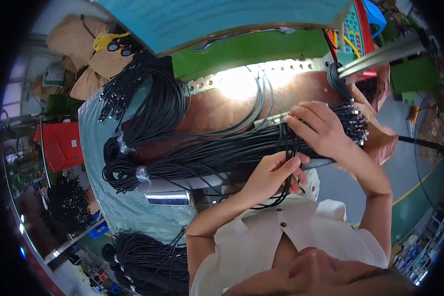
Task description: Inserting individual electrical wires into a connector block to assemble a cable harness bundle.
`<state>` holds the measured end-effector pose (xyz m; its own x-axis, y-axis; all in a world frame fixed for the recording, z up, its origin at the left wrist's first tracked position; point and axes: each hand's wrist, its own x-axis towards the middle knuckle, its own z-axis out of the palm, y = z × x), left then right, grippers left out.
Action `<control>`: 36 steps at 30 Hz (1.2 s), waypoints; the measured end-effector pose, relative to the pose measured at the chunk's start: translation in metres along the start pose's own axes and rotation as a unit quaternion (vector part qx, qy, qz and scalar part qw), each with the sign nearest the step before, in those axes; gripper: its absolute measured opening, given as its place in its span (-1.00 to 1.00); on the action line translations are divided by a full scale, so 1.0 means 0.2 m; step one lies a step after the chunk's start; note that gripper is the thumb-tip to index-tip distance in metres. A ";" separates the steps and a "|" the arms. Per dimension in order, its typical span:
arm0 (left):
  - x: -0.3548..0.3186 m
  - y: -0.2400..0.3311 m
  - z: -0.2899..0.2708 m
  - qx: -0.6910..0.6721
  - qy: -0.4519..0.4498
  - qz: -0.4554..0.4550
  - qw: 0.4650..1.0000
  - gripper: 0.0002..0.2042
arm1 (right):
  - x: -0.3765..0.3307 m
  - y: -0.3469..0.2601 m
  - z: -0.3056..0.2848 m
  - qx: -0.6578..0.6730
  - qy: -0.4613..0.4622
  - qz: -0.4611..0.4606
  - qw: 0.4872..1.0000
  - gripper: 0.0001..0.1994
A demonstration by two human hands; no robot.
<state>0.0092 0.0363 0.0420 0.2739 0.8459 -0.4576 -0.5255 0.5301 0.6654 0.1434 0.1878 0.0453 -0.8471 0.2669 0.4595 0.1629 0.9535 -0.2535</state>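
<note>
Several thin black cables (287, 185) loop through my left hand (276, 172), whose thumb and fingers are closed around them in front of my chest. From there the strands rise to my right hand (320, 129). Its thumb and index finger pinch at their upper part, beside a small light metal piece (276, 120) on the bench. Under and behind both hands lies a long bundle of black cables (222, 150), with metal-tipped ends (356, 123) at the right. Clear wrap (142, 173) ties its looped left end. The exact grip of the right fingertips is partly hidden.
A second tied cable bundle (158, 98) lies at the back left. A bright lamp lights the bench beneath a green machine housing (251, 52). A phone-like slab (166, 198) rests on plastic sheeting (128, 212) at the left. More black cables (148, 261) hang at the lower left.
</note>
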 end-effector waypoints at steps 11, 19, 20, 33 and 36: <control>0.04 0.15 0.04 -0.097 0.113 0.289 0.946 -0.56 | -0.19 0.16 0.11 0.171 -0.014 0.202 0.964 -0.88; 0.12 0.09 0.04 -0.274 0.058 0.056 0.958 -0.80 | -0.16 0.16 0.05 0.095 -0.042 0.148 0.984 -0.82; 0.12 0.09 0.05 -0.282 0.054 0.023 0.958 -0.79 | -0.15 0.14 0.02 0.066 -0.038 0.141 0.987 -0.79; -0.02 0.27 -0.17 0.187 0.025 0.064 0.980 -0.67 | -0.22 0.19 0.03 0.152 -0.019 0.209 0.966 -0.87; 0.12 0.40 -0.39 0.166 0.155 0.107 0.968 -0.72 | -0.19 0.19 0.02 0.120 -0.071 0.199 0.970 -0.88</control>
<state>-0.0899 0.0954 0.0381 -0.0949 0.9070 -0.4102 -0.2423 0.3786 0.8933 0.1795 0.2141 0.0139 -0.8050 0.5693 0.1670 0.3836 0.7141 -0.5856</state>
